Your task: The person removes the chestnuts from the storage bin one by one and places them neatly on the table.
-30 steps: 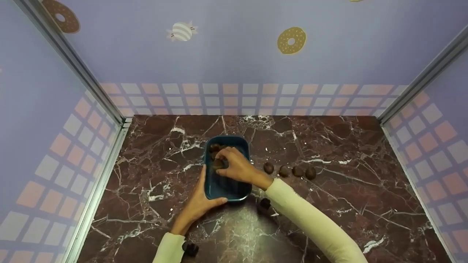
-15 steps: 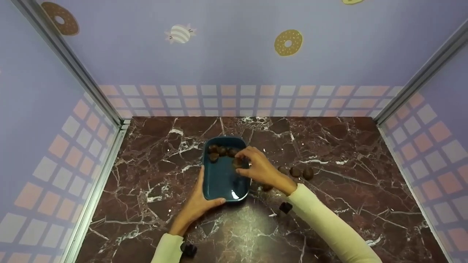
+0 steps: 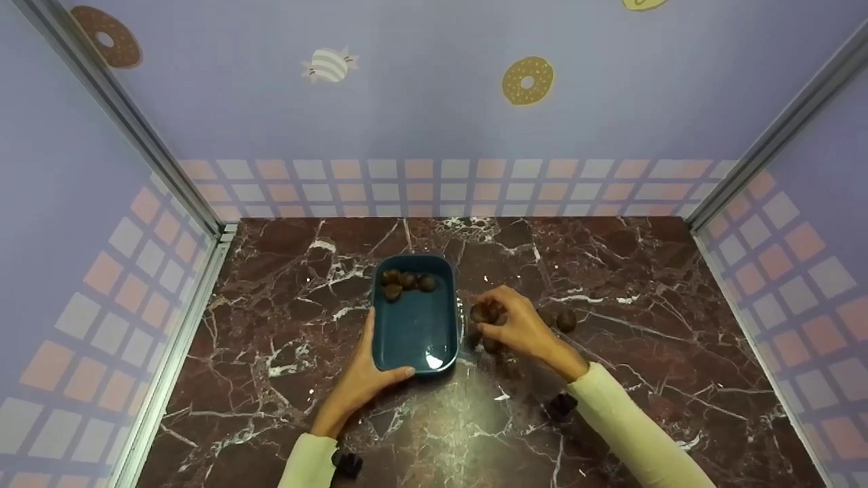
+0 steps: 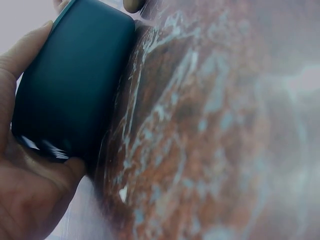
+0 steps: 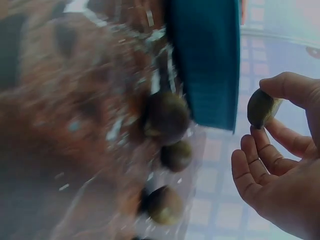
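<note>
A deep blue-green rectangular dish (image 3: 415, 339) stands left of centre on the marbled table. Several brown chestnuts (image 3: 407, 280) lie together at its far end. My left hand (image 3: 363, 376) holds the dish's near left corner, fingers along the side and thumb along the near rim. Just right of the dish is my right hand (image 3: 525, 330), pinching a chestnut (image 5: 262, 107) between thumb and fingers, as the right wrist view shows. Loose chestnuts lie about that hand, one (image 3: 491, 344) beneath it and another (image 3: 566, 320) behind its wrist; the hand partly covers others.
The dark red marbled table (image 3: 298, 305) ends at a patterned back wall (image 3: 434, 102), with side walls left and right. Below the sleeves, dark wrist cameras, one of them the left camera (image 3: 348, 465), sit close to the tabletop.
My right hand has moved right, out of the dish and over to the loose chestnuts. The chestnuts in the dish now show uncovered. My left hand stays on the corner.
</note>
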Demonstrator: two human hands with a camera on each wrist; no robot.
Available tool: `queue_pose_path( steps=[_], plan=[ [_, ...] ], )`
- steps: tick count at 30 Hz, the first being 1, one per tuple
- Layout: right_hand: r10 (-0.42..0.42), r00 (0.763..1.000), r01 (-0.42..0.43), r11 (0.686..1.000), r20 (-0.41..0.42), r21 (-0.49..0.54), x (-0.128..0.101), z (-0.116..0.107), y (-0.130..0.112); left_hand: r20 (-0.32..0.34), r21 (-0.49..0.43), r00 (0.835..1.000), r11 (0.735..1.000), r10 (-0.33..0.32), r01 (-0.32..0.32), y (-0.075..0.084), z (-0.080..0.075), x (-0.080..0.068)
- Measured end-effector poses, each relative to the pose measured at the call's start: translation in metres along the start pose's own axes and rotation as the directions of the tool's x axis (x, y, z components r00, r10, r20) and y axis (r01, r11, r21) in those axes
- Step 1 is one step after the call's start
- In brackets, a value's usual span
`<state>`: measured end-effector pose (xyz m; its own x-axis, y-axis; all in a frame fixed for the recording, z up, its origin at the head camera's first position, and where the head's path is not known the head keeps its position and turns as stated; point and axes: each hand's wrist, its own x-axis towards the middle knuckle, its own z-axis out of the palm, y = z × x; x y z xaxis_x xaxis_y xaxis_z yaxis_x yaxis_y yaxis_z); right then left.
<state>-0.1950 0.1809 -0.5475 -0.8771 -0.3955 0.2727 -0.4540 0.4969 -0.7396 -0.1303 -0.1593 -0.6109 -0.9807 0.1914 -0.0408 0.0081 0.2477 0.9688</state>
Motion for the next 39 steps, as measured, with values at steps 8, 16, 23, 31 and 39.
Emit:
queue_pose_path(
  steps=[8, 16, 23, 31, 39],
  plan=[
    [0.056, 0.997, -0.055, 0.998, -0.056, 0.013, -0.026, -0.007, 0.016, -0.004, -0.002, 1.0, 1.0, 0.0, 0.0, 0.001, 0.001, 0.0],
    [0.134, 0.988, -0.131, 0.991, -0.08, 0.04, -0.047, -0.012, 0.023, 0.0, -0.013, 1.0, 1.0, -0.007, 0.007, 0.001, 0.001, 0.001],
    [0.155, 0.979, -0.153, 0.988, -0.13, 0.022, -0.063, -0.012, 0.031, -0.003, -0.025, 1.0, 1.0, -0.005, 0.005, 0.001, 0.002, 0.001],
    [0.218, 0.963, -0.212, 0.976, -0.161, 0.055, -0.08, -0.009, 0.041, -0.008, -0.014, 1.0, 1.0, 0.0, 0.0, 0.0, 0.003, 0.0],
    [0.279, 0.948, -0.267, 0.959, -0.156, 0.091, -0.091, -0.007, 0.045, -0.009, -0.009, 1.0, 1.0, 0.002, -0.002, 0.0, 0.002, 0.001]
  ],
)
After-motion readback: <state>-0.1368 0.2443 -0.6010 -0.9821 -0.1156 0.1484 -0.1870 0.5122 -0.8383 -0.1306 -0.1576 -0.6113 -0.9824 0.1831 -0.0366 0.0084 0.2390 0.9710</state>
